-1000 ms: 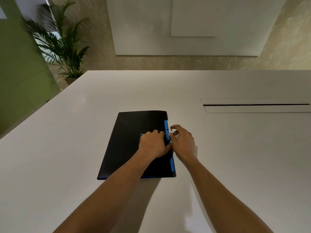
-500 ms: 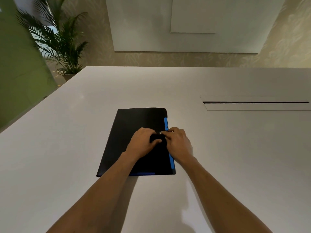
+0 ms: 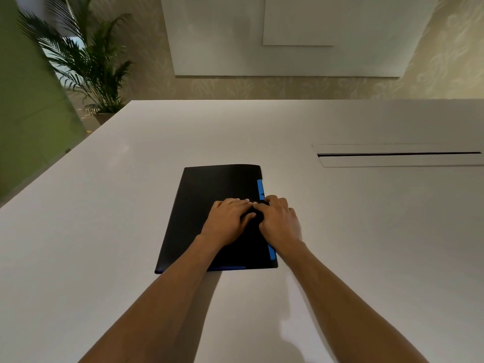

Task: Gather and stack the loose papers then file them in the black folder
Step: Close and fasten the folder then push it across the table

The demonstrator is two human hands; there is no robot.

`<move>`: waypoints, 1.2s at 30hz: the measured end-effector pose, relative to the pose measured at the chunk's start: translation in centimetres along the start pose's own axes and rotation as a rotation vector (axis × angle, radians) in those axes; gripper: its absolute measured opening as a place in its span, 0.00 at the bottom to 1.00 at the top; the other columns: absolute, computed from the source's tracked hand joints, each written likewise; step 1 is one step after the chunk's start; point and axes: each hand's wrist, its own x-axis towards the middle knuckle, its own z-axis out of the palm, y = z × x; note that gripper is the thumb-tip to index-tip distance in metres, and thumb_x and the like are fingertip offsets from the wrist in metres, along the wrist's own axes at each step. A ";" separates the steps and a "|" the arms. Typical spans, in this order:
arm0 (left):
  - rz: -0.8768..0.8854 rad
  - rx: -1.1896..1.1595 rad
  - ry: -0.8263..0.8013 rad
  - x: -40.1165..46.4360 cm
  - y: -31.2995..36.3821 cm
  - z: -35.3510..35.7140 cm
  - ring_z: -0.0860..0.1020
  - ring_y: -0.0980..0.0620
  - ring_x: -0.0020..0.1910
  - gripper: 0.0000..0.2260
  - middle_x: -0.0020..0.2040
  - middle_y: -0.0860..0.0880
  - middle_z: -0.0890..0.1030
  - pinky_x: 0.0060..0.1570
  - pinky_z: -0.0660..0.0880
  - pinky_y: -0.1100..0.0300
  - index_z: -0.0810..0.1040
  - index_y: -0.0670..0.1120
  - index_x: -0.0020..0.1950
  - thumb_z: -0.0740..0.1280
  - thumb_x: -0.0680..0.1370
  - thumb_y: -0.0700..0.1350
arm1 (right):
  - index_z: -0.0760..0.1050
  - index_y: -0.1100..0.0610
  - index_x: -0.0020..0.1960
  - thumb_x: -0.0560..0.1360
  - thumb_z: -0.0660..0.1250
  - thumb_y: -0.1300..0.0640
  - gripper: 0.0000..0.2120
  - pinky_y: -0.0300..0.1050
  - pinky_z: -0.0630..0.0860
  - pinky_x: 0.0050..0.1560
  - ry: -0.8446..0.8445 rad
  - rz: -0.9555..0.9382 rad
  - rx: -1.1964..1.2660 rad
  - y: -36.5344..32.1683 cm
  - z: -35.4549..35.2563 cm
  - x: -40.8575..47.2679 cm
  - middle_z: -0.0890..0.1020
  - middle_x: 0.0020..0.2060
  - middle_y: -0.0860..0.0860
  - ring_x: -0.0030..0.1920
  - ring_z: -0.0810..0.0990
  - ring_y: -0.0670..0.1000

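Black folder [image 3: 207, 205] lies closed and flat on the white table [image 3: 131, 231], near the person's edge, long side running away from the viewer. A blue strip [image 3: 260, 189] shows along its right edge, partly hidden by the right hand, and a thin blue line also shows along the near edge. No loose papers visible; whether any sit inside the folder cannot be told. Left hand [image 3: 227, 223] rests palm down on the folder's cover, right of its middle, fingers extended flat and close together, not gripping anything. Right hand [image 3: 279, 223] rests over the folder's right edge, palm down, fingers loosely curved and pressing on the cover, fingertips meeting those of the left hand; nothing clasped between them as far as can be seen. Both forearms bare, reaching in from the bottom of the view. A long recessed slot [image 3: 398, 154] with a flap is set into the table, well apart to the right of the folder. Beyond the table: a potted palm [image 3: 86, 66] at far left beside a green panel [image 3: 28, 100], and pale wall panels [image 3: 288, 35] behind.
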 end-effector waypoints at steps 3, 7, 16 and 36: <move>0.000 -0.010 -0.010 0.0 0.1 -0.2 0.70 0.53 0.68 0.19 0.68 0.52 0.74 0.66 0.63 0.52 0.71 0.53 0.70 0.57 0.81 0.57 | 0.72 0.49 0.70 0.81 0.60 0.54 0.17 0.51 0.72 0.62 -0.023 0.008 -0.009 -0.1 -0.2 0.0 0.73 0.68 0.53 0.64 0.72 0.55; -0.015 -0.038 -0.024 -0.2 0.2 -0.3 0.68 0.52 0.69 0.20 0.70 0.51 0.73 0.68 0.61 0.50 0.70 0.52 0.71 0.57 0.81 0.56 | 0.72 0.48 0.70 0.81 0.60 0.54 0.18 0.52 0.73 0.63 -0.040 0.014 -0.004 -0.4 -0.7 -0.2 0.73 0.68 0.53 0.65 0.72 0.55; -0.315 -0.064 0.194 -2.3 0.0 -3.2 0.73 0.48 0.64 0.16 0.64 0.49 0.77 0.62 0.68 0.48 0.78 0.50 0.62 0.65 0.77 0.54 | 0.75 0.57 0.65 0.78 0.63 0.59 0.15 0.41 0.75 0.41 0.032 0.238 0.320 -1.0 -2.6 -1.4 0.80 0.53 0.54 0.44 0.76 0.49; -0.853 -0.595 0.126 -4.5 -3.9 -7.8 0.75 0.42 0.62 0.29 0.66 0.44 0.74 0.57 0.73 0.47 0.67 0.48 0.69 0.73 0.72 0.55 | 0.72 0.51 0.56 0.76 0.70 0.48 0.13 0.47 0.81 0.44 -0.050 0.606 0.809 -1.2 -3.3 -2.4 0.81 0.45 0.48 0.45 0.82 0.49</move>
